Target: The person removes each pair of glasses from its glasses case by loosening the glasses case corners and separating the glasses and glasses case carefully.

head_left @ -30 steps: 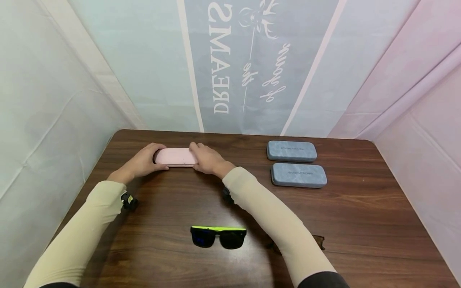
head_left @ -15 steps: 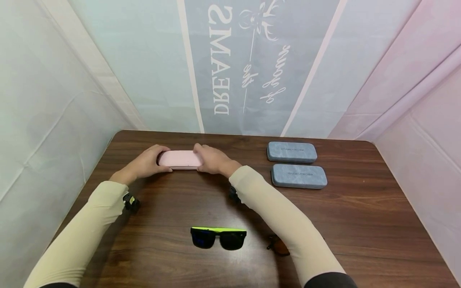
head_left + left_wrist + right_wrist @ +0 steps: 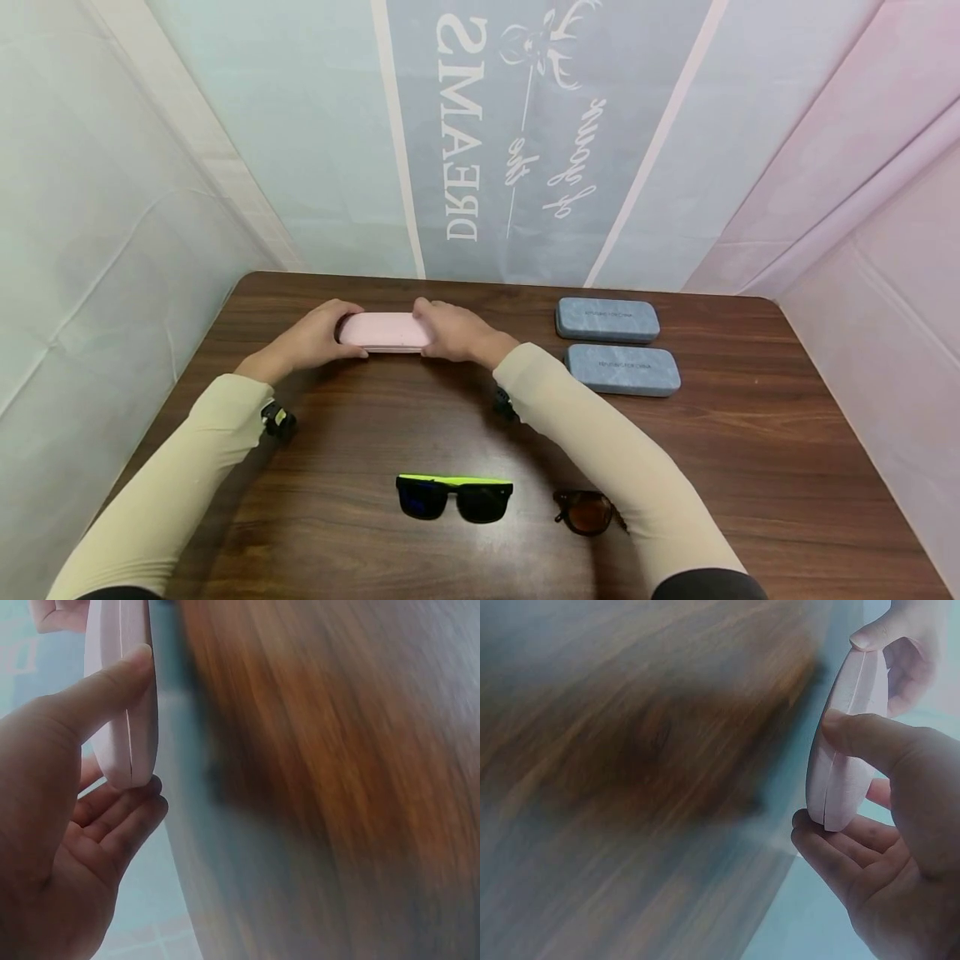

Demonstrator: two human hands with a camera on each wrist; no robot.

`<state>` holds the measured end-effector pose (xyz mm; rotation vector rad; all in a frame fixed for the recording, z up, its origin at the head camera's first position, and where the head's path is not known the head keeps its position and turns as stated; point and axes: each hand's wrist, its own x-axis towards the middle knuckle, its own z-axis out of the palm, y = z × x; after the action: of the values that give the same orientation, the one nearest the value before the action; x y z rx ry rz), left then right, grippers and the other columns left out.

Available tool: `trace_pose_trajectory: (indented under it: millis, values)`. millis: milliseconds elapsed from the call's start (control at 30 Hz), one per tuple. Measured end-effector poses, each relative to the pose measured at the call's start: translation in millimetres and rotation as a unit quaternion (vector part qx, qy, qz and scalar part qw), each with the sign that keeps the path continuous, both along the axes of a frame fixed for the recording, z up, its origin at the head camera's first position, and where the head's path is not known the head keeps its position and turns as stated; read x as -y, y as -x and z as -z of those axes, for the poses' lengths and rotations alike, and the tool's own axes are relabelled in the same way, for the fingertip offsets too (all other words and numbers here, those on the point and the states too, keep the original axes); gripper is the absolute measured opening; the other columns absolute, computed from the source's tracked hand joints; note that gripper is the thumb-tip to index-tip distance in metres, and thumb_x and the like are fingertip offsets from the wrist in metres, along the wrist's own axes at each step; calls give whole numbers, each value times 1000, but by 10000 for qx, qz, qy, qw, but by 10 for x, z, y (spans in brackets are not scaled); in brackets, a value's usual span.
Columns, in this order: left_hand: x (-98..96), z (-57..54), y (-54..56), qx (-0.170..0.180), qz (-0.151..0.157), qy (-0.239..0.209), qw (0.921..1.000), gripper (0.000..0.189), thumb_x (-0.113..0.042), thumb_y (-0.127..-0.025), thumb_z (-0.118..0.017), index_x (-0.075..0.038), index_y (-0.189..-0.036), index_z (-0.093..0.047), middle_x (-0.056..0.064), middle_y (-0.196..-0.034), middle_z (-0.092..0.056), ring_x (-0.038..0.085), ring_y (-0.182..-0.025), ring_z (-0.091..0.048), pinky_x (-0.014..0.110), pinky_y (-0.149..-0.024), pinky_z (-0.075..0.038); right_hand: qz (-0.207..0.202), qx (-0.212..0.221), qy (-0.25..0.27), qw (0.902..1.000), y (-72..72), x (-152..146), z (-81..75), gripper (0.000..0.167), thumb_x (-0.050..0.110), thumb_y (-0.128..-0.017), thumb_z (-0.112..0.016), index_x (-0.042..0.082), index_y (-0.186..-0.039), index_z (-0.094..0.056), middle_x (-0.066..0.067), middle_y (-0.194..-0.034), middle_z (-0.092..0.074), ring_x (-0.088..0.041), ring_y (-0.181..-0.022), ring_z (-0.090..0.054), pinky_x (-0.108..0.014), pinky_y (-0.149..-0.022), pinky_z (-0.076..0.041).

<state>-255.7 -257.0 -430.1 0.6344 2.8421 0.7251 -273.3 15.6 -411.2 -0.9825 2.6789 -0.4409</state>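
Observation:
A pink glasses case (image 3: 386,332), its lid closed, is held between both hands near the far left part of the table. My left hand (image 3: 318,337) grips its left end; in the left wrist view the thumb (image 3: 112,686) lies across the seam and the fingers curl at the other side. The right end is gripped by my right hand (image 3: 457,331), thumb on the near side in the right wrist view, fingers curled around the end of the case (image 3: 844,769). The wrist views show the case raised off the table.
Two blue-grey glasses cases (image 3: 607,320) (image 3: 622,370) lie at the back right. Black sunglasses with a lime-green top (image 3: 454,498) lie in the front middle. Brown-lensed glasses (image 3: 587,512) lie partly under the right forearm. A printed cloth (image 3: 495,167) hangs behind the wooden table (image 3: 750,467).
Both hands have shifted a little to the right with the pink glasses case between them. The right forearm has moved right, uncovering more of the brown-lensed glasses.

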Motion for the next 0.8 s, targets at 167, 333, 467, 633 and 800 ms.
trace_pose_trajectory:
  millis: [167,333,467,633,800]
  values:
    - [-96,-51,-9,-47,19,-57,10000,72,-25,-82,-88,8,-136,-53,25,-131,-57,37,-118,-55,53,-99,-45,14,-48,-5,10000,3,-89,-31,56,24,-89,-80,10,-133,-48,-11,-123,-61,-22,-107,-59,-37,-95,-48]
    - [-197,-86,-16,-50,47,-103,9999,70,-23,-81,-89,7,-134,-54,23,-130,-58,36,-118,-55,52,-99,-45,11,-100,50,9999,-6,-182,-62,55,23,-88,-81,11,-131,-49,-10,-122,-62,-22,-107,-59,-38,-95,-48]
    - [-263,-98,-38,4,60,-102,9999,70,-24,-81,-88,7,-134,-54,23,-131,-57,36,-118,-55,52,-99,-45,-36,-90,89,9999,-37,-259,-88,55,23,-88,-82,10,-130,-49,-11,-120,-62,-23,-106,-59,-39,-93,-49]
    - [-347,-101,-58,38,121,-85,9999,70,-26,-82,-88,6,-134,-54,23,-131,-57,36,-119,-55,52,-100,-45,-66,-106,-5,9999,-78,-357,-107,54,24,-88,-81,11,-130,-49,-10,-120,-62,-22,-104,-59,-39,-92,-49]
    - [-427,-88,-64,61,193,-77,9998,70,-27,-82,-88,6,-134,-54,22,-131,-57,34,-118,-55,51,-99,-46,-57,-97,-131,9999,-107,-436,-121,54,26,-89,-80,11,-131,-49,-10,-121,-62,-21,-104,-59,-38,-93,-49]
